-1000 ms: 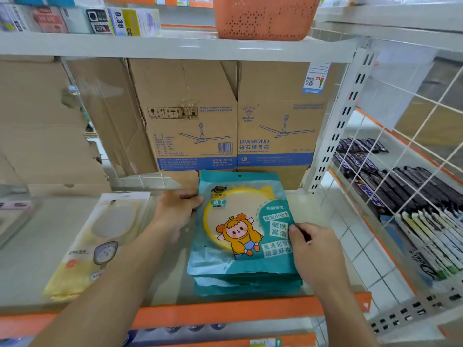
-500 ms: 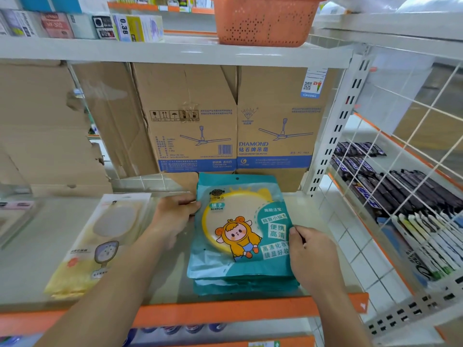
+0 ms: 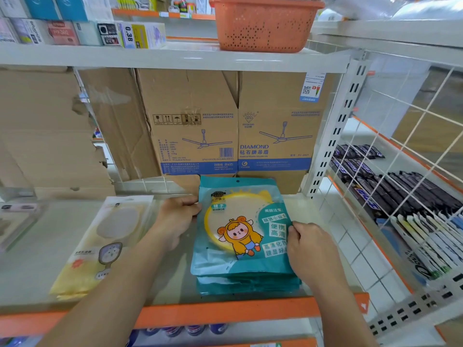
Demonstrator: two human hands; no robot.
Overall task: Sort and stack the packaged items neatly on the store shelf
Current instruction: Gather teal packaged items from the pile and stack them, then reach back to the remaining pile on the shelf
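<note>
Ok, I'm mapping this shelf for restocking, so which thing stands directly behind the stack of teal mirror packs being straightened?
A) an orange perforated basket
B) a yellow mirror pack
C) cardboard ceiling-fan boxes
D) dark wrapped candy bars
C: the cardboard ceiling-fan boxes stand upright at the back of the same shelf, right behind the teal mirror packs.

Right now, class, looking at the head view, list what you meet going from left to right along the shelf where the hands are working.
yellow packet → left hand → stack of teal mirror packets → right hand → dark snack bars
</note>
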